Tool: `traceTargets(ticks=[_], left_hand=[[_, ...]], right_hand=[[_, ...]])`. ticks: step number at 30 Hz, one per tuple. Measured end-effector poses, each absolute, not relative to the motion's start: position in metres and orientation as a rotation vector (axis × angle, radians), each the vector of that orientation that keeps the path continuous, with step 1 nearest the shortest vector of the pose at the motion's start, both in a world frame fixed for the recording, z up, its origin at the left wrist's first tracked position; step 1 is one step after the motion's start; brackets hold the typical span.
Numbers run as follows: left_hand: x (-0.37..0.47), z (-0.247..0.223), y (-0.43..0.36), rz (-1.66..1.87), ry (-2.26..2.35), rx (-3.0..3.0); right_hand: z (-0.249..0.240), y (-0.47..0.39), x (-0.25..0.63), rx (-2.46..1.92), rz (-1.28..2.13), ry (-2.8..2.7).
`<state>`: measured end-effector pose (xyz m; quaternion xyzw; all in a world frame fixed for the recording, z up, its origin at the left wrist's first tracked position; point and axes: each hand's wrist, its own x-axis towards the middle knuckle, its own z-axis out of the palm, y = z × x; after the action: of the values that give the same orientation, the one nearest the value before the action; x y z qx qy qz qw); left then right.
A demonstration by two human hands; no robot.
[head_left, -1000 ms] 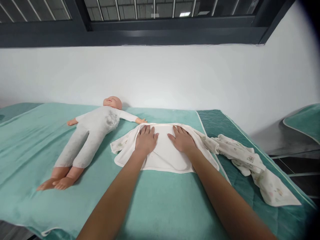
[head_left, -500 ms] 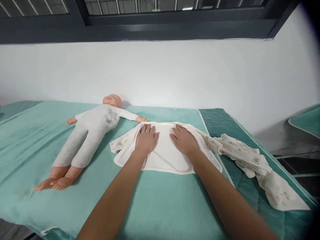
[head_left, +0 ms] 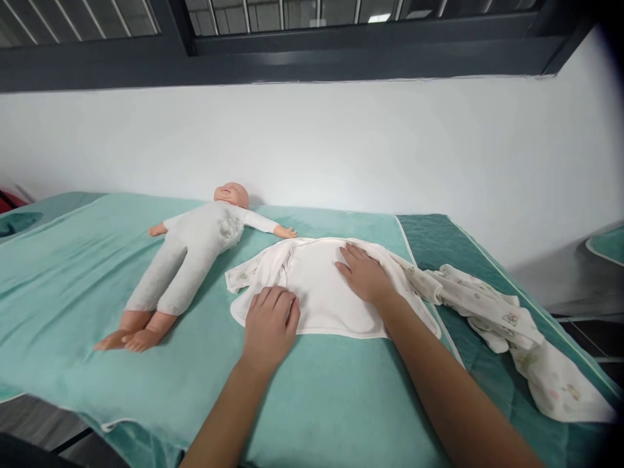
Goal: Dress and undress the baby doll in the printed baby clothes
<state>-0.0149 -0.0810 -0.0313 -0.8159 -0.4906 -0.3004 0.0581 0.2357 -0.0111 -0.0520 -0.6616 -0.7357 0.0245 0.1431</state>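
A white baby shirt lies spread on the bed, its plain inner side up and a patterned sleeve out to the left. My right hand rests flat on its upper right part, fingers stretched. At the shirt's lower left, my left hand has its fingers loosely bent over the cloth, apparently gripping nothing. A baby doll in a white body lies on its back to the left, one of its hands close to the shirt's top edge.
Patterned baby clothing stretches to the right from the shirt over a dark green quilted pad. Light green cloth covers the bed. A white wall stands behind, below a dark window frame.
My left hand has slid from the shirt's upper left down to its lower left edge. My right hand stays on the upper right. The view has shifted slightly left.
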Motion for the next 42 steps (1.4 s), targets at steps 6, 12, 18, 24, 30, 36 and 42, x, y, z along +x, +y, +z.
traceTargets(ticks=[6,12,18,24,30,36,42], left_hand=[[-0.025,-0.034,-0.097,-0.787,-1.518,-2.48],[-0.026,-0.034,-0.1,-0.692,-1.596,-2.493],[-0.062,-0.033,-0.091,-1.024,-1.88,-2.333],[-0.113,-0.03,-0.048,-1.08,-2.209,-2.023],[-0.111,-0.024,-0.019,-1.315,-2.382,-2.138],[-0.107,-0.03,-0.015,-1.486,-2.112,-2.003],[-0.105,-0.04,-0.017,-1.323,-2.091,-1.984]], right_hand=[[-0.05,-0.02,0.234,-1.821,-0.029,-2.162],[-0.049,-0.031,0.229,-1.675,-0.058,-2.313],[-0.048,-0.033,0.226,-1.767,-0.066,-2.38],[-0.032,-0.029,0.182,-1.677,0.051,-2.397],[-0.032,-0.005,0.116,-1.603,0.174,-2.2],[-0.05,0.0,0.106,-1.581,0.092,-2.128],[-0.054,0.0,0.11,-1.586,0.108,-2.112]])
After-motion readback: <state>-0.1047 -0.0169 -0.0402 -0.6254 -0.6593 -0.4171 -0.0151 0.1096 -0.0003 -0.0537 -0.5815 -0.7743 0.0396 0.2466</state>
